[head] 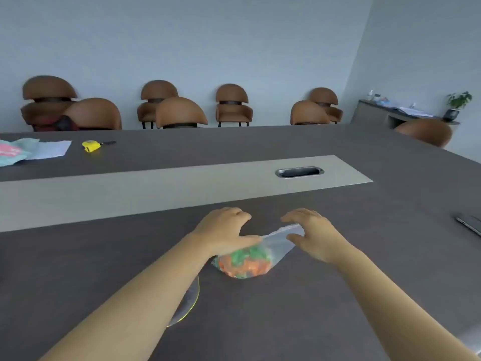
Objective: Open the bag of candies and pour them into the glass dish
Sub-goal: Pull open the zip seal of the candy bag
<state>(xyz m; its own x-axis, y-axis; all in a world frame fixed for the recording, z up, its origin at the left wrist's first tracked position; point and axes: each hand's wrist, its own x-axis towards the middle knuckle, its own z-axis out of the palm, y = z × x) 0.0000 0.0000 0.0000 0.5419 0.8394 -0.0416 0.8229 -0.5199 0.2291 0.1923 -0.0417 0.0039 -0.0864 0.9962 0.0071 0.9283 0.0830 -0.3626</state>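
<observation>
- Both hands rest on the bag: left hand [225, 231] pressing its top edge, right hand [311, 234] spread loosely over its corner.
- Clear bag of candies [250, 256], orange and green, lies on the table [286, 308], beside the glass dish [191, 299], its long axis running lower-left to upper-right.

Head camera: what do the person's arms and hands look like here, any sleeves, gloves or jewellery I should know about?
Both forearms are bare as far as the frame shows; no sleeve is in view. The left hand and the right hand wear no gloves, and no watch, bracelet or ring is visible, though the picture is soft, so something small could be missed. No cables, straps or markings show on either arm.
</observation>
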